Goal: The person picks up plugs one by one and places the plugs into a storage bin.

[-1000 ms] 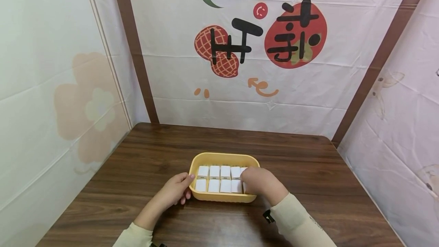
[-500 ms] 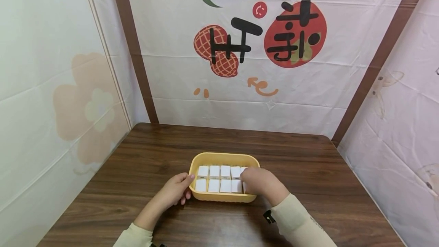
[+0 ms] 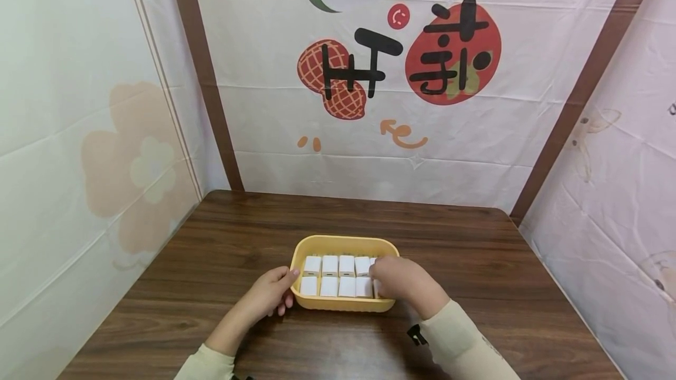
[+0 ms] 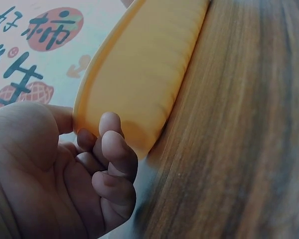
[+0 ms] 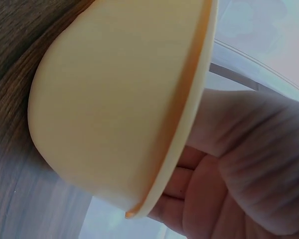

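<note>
A yellow plastic basket (image 3: 345,305) stands on the table, with two rows of white charger plugs (image 3: 346,286) inside. Small dark ports show on the back row. My left hand (image 3: 267,292) grips the basket's left end, thumb at the rim and fingers curled outside, as the left wrist view also shows (image 4: 84,164). My right hand (image 3: 404,281) reaches over the right end and down onto the rightmost plugs, partly covering them. In the right wrist view the basket wall (image 5: 114,99) hides its fingertips, so whether they pinch a plug cannot be told.
The brown wood-grain table (image 3: 253,221) carries the basket near its middle. A printed white curtain (image 3: 369,169) rises behind the far edge, with further curtains (image 3: 132,192) at both sides.
Almost nothing differs. The head view shifts very slightly, while both hands, the basket and the plugs keep their places.
</note>
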Demonstrator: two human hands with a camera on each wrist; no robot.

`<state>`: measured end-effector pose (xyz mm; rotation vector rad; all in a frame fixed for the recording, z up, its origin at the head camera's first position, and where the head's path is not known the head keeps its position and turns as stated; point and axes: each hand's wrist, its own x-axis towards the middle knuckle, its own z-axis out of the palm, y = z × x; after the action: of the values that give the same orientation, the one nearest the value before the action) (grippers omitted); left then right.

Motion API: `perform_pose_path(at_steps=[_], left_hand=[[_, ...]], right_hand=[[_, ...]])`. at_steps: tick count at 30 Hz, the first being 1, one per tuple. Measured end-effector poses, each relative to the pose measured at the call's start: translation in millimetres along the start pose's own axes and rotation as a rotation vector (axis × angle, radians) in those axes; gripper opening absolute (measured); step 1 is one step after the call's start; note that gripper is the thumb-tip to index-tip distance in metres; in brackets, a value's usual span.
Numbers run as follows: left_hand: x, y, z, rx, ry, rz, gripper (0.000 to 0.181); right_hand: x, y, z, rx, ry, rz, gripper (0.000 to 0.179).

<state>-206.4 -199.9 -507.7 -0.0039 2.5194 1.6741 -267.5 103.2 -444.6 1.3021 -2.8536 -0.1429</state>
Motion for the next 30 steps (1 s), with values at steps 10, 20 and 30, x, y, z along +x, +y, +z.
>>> perform_pose_path(at_steps=[10, 20, 30], left_hand=[[1.5, -0.6, 1.6, 0.014, 0.031, 0.009, 0.04], [4.3, -0.6, 0.6, 0.042, 0.083, 0.018, 0.038], [6.2, -1.2, 0.3, 0.146, 0.176, 0.083, 0.037]], right_hand=[[-12.2, 2, 1, 0.051, 0.116, -0.006, 0.014], [-20.0, 10, 11, 0.034, 0.221, -0.063, 0.017], [-26.3, 17, 21, 0.033, 0.34, -0.118, 0.017]])
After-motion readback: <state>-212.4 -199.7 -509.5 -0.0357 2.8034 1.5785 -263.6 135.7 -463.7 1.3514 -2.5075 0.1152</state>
